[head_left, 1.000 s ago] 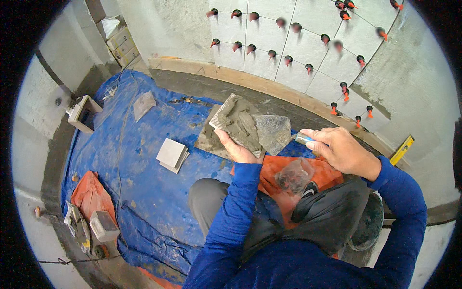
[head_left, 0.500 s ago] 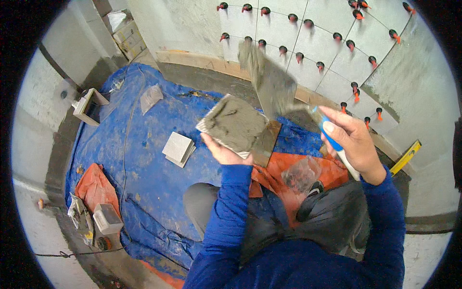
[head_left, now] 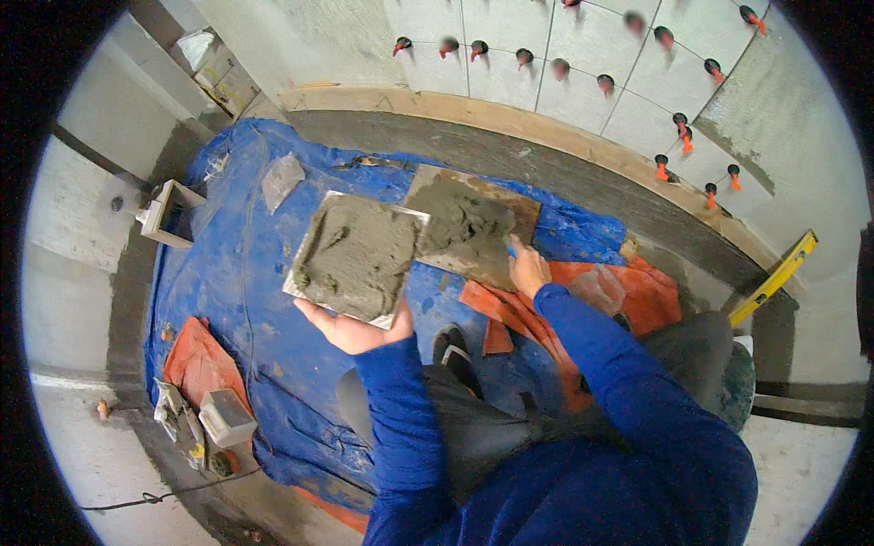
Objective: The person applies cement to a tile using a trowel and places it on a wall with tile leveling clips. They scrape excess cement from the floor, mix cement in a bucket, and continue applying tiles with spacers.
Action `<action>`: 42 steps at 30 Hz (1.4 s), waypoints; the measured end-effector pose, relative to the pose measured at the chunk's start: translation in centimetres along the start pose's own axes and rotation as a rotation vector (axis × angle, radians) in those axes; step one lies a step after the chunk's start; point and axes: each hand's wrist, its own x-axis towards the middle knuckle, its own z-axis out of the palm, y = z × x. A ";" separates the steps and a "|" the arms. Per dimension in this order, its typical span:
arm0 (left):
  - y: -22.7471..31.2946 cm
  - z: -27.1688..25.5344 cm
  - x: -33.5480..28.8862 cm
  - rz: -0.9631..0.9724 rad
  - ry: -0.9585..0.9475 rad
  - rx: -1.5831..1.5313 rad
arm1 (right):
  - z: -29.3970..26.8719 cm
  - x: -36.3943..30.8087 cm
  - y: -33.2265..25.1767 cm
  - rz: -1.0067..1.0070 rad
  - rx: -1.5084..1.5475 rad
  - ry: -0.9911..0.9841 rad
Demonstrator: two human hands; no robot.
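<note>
My left hand (head_left: 357, 333) supports a square tile (head_left: 387, 319) from below, its top spread with a thick, uneven layer of grey mortar (head_left: 360, 250). Off to the right, my right hand (head_left: 528, 270) is closed around the handle of a trowel (head_left: 513, 248), of which only a bit of blue shows. The trowel's blade cannot be told apart from the mortar heap (head_left: 462, 221) there. That heap lies on a flat board (head_left: 521, 218), just beyond the tile's right edge.
Blue tarp (head_left: 273, 309) covers the floor, with orange sheeting (head_left: 637, 287) by my legs. A yellow spirit level (head_left: 774, 278) leans at the right. Tiles (head_left: 510, 36) with red-and-black clips line the wall ahead. A clear plastic box (head_left: 228, 419) stands at the left.
The trowel has come down from the air to the board's mortar with my right hand. My left hand has moved the tile left and nearer; the loose tiles on the tarp are now hidden.
</note>
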 end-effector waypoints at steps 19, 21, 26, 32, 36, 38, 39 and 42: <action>-4.5 0.3 -1.5 -0.357 -0.040 0.174 | 6.5 -4.7 11.7 0.168 0.646 -0.214; -5.5 0.5 -1.6 -0.405 -0.066 0.143 | 1.9 -2.8 8.1 0.037 0.725 -0.072; -8.2 1.5 -1.6 -0.526 -0.186 -0.040 | -13.6 -2.0 -1.3 -0.275 0.976 0.049; -10.0 3.8 -3.2 -0.677 -0.366 -0.183 | -24.5 -9.1 -4.1 -0.390 1.071 0.159; -11.2 6.0 -5.3 -0.768 -0.358 -0.102 | -27.6 -12.7 -3.2 -0.418 1.133 0.285; -11.8 7.3 -6.4 -0.812 -0.372 -0.111 | -29.3 -13.9 -2.7 -0.442 1.183 0.325; -11.8 8.0 -6.9 -0.825 -0.373 -0.107 | -30.3 -14.5 -2.6 -0.448 1.181 0.353; -11.5 10.3 -8.4 -0.908 -0.485 -0.221 | -33.7 -16.3 -2.6 -0.640 0.878 0.549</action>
